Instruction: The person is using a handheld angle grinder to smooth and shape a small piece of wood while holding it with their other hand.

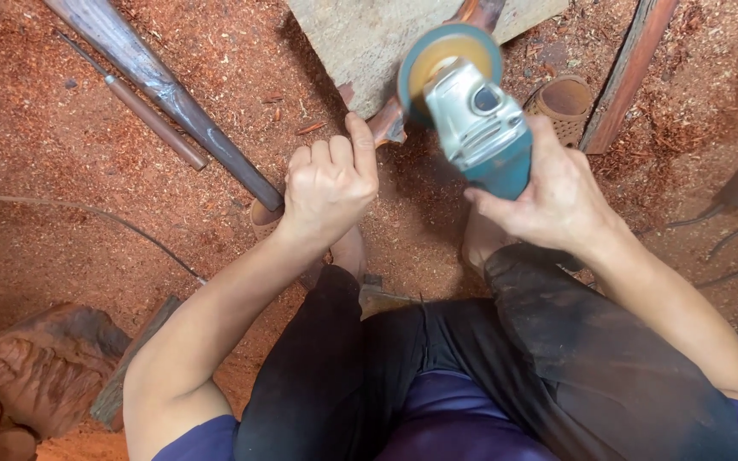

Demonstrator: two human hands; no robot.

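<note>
Two hands: right hand (557, 192) grips angle grinder (471, 111); left hand (330, 183) holds wood piece (386, 124).

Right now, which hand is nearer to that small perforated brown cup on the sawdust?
The right hand, gripping the teal angle grinder, sits just below-left of the cup. The left hand grips the reddish wood piece farther left.

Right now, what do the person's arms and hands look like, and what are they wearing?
Both arms are bare from the short purple sleeves down. The left hand and right hand wear no gloves, rings or watch. The fingers are bare too. Dusty black trousers cover the legs.
</note>
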